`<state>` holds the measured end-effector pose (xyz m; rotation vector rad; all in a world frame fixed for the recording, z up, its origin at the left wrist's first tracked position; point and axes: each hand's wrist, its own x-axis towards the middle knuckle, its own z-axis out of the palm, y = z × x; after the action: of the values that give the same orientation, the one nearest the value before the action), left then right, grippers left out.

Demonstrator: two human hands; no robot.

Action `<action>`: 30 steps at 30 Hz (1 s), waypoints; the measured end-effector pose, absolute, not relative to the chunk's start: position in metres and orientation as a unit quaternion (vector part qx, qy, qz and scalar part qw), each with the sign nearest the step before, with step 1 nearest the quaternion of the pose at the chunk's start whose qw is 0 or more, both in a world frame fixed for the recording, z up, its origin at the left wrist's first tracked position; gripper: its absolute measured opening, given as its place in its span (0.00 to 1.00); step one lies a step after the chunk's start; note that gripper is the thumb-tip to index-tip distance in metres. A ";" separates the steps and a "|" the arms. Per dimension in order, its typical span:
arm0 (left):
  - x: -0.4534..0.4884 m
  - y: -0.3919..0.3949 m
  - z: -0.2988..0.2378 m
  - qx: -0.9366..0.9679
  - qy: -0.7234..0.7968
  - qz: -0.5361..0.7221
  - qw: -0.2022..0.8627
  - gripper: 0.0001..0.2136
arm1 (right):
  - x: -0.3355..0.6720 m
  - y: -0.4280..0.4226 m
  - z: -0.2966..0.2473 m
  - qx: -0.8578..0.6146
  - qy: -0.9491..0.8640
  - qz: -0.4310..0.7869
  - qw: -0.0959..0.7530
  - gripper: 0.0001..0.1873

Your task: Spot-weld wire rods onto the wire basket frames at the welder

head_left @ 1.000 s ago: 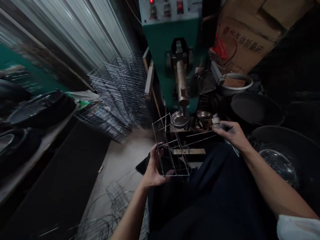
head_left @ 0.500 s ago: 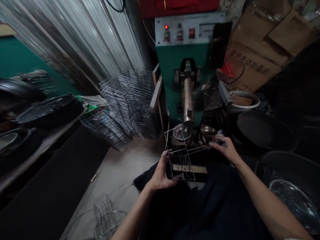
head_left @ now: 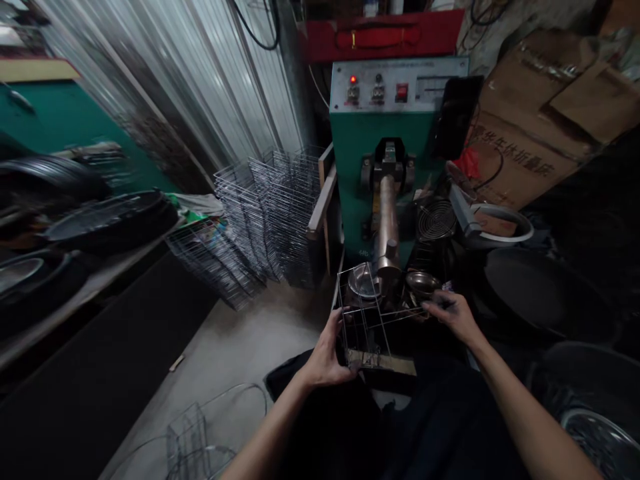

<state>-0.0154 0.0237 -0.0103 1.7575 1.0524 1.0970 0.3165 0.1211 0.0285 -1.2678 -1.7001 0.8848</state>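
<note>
My left hand (head_left: pixel 327 353) is closed on the near left side of a small wire rack (head_left: pixel 364 309), held tilted just before the machine. Thin wire (head_left: pixel 403 313) runs from the rack across to my right hand (head_left: pixel 456 319), whose thumb and fingers pinch its end. Whether this wire is joined to the rack I cannot tell. Above and behind the rack, the machine's thick metal arm (head_left: pixel 388 220) slopes down. A shiny metal bowl (head_left: pixel 364 281) shows through the rack, and a second bowl (head_left: pixel 423 283) sits near my right fingertips.
A green machine (head_left: pixel 345 153) with a lit red lamp stands ahead. Stacked wire racks (head_left: pixel 270 207) rise on the left beside a wooden board (head_left: pixel 323 200). More wire pieces (head_left: pixel 187 437) lie on the floor. Dark pans (head_left: pixel 545 287) and a cardboard box (head_left: pixel 525 147) are at the right.
The view has tilted up a little, so the machine sits lower in the picture. Both hands keep their grip, and the rack has tipped slightly.
</note>
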 end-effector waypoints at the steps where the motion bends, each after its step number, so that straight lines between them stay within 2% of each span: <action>1: -0.016 0.025 -0.013 0.695 0.415 0.433 0.397 0.54 | 0.316 0.122 0.029 -0.503 -0.676 0.350 0.408 0.35; 10: -0.012 0.040 -0.008 0.706 0.397 0.451 0.376 0.51 | 0.320 0.133 0.029 -0.513 -0.678 0.345 0.398 0.34; 18: -0.013 0.054 -0.025 0.714 0.403 0.451 0.353 0.54 | 0.325 0.145 0.028 -0.510 -0.677 0.340 0.407 0.32; 25: -0.008 0.060 -0.008 0.709 0.396 0.450 0.372 0.50 | 0.325 0.150 0.031 -0.521 -0.673 0.336 0.403 0.29; 30: -0.008 0.063 -0.015 0.705 0.410 0.450 0.363 0.51 | 0.325 0.152 0.034 -0.524 -0.676 0.332 0.398 0.29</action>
<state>-0.0084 0.0633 -0.0146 1.8150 1.0540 1.1592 0.3247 0.1522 0.0341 -1.3275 -1.7111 0.8397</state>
